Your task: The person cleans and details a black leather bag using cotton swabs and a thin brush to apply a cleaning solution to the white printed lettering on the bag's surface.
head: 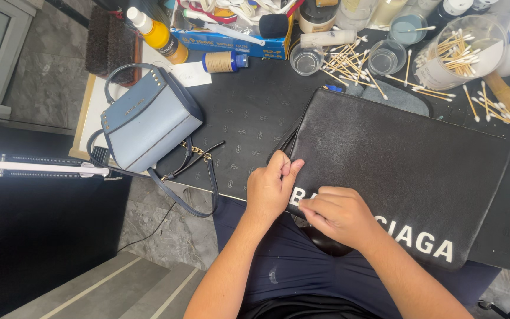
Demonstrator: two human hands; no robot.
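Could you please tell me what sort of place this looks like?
Probably a bag cleaning or repair workbench: both hands work on a black leather pouch, cotton swabs lie scattered about, and a blue handbag waits beside bottles.

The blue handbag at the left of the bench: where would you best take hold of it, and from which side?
Grip the blue handbag by its top handle, coming from above at the far end. The handle arches clear of the body, leaving a gap for fingers, whereas the loose strap trails off the bench edge and would let it swing.
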